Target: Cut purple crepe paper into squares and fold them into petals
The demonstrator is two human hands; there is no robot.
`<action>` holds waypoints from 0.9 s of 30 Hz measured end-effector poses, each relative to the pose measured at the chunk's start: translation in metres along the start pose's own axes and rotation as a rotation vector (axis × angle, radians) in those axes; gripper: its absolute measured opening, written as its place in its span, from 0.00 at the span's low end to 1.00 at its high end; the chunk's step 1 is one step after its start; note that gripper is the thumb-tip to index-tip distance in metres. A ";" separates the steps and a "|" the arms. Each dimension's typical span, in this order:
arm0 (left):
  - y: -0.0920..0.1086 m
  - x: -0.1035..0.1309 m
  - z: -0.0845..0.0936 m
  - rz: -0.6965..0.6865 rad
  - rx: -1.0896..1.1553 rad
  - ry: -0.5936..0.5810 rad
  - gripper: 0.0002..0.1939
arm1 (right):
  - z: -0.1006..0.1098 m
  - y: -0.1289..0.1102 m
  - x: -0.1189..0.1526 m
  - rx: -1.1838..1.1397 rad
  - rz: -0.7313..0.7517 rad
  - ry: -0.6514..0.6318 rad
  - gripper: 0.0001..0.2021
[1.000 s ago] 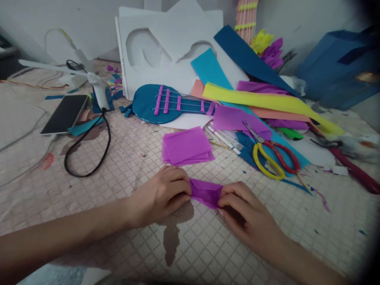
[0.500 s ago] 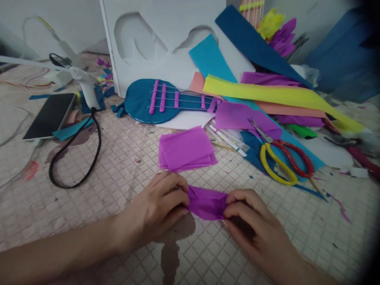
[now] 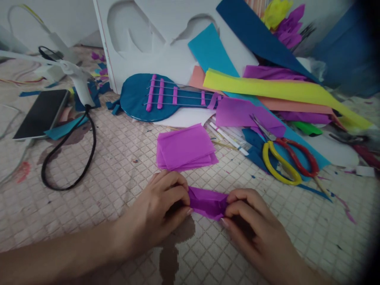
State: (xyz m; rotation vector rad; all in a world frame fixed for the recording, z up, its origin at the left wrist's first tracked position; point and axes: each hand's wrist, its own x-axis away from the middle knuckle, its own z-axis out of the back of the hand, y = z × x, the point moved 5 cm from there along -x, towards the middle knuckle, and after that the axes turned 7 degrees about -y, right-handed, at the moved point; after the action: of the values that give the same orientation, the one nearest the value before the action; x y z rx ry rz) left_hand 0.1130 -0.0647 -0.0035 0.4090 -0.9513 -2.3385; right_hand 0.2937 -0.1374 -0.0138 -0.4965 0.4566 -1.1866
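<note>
A small piece of purple crepe paper [image 3: 208, 202] is stretched between my two hands, low over the quilted cloth, its edges folded inward. My left hand [image 3: 166, 206] pinches its left end between thumb and fingers. At the other end, my right hand [image 3: 252, 221] has thumb and fingertips closed on the paper. Just beyond them lies a stack of purple paper pieces [image 3: 186, 147]. Behind that rests a blue paper-covered toy guitar [image 3: 148, 97] with purple bars and thin strings.
Scissors [image 3: 285, 158] with yellow and red handles lie right of the stack. Paper strips, including a yellow one [image 3: 267, 87], pile up behind. On the left are a phone [image 3: 43, 113] and a black cord loop [image 3: 93, 146]. A white foam board [image 3: 166, 59] stands at the back.
Both hands keep hold of the purple paper, whose middle has folded in a little more. The view has shifted slightly; the surrounding things stay put.
</note>
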 end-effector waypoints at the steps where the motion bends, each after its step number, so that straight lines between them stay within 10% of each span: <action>1: 0.000 -0.001 0.000 0.007 0.004 0.003 0.03 | 0.000 0.001 0.000 0.000 -0.006 0.004 0.05; 27: 0.000 -0.004 -0.005 0.079 -0.008 0.004 0.04 | -0.001 0.000 -0.004 0.020 -0.030 0.013 0.06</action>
State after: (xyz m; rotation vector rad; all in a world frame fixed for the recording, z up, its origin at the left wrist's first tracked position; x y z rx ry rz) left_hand 0.1183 -0.0652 -0.0067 0.3662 -0.9393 -2.2682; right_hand 0.2919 -0.1337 -0.0137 -0.4802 0.4489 -1.2231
